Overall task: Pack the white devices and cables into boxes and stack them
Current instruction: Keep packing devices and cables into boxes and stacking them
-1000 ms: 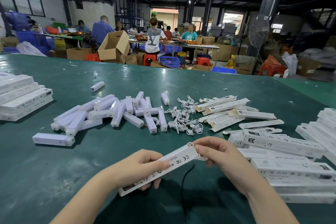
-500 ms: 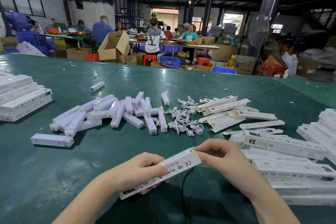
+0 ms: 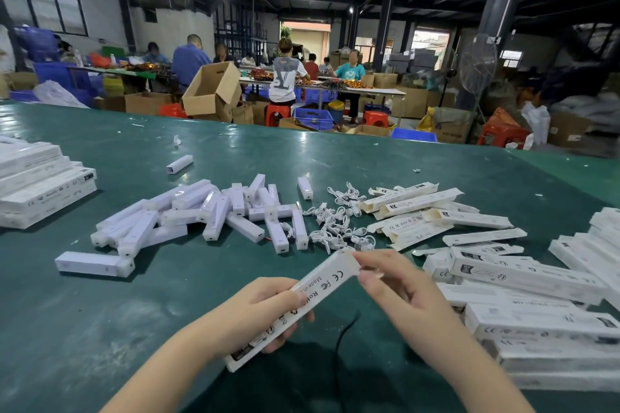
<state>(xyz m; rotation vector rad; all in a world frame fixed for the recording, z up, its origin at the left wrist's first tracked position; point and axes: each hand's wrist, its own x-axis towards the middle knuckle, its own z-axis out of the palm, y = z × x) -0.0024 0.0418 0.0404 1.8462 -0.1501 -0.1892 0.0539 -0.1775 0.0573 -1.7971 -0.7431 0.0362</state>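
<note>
We see a long white box [image 3: 315, 298] held slantwise low in the centre of the frame, above the green table [image 3: 67, 329]. The left hand [image 3: 258, 308] grips its lower half, fingers wrapped beneath it; the right hand [image 3: 399, 285] pinches its upper end, which looks shut, so we cannot tell what lies inside. Mid-frame lies a heap of white devices [image 3: 208, 214], with a tangle of white cables [image 3: 339, 221] just right of it. Open-ended empty boxes [image 3: 412, 204] lie beside the cables. Boxes are stacked at the left edge [image 3: 40, 188] and piled at lower right [image 3: 536, 305].
</note>
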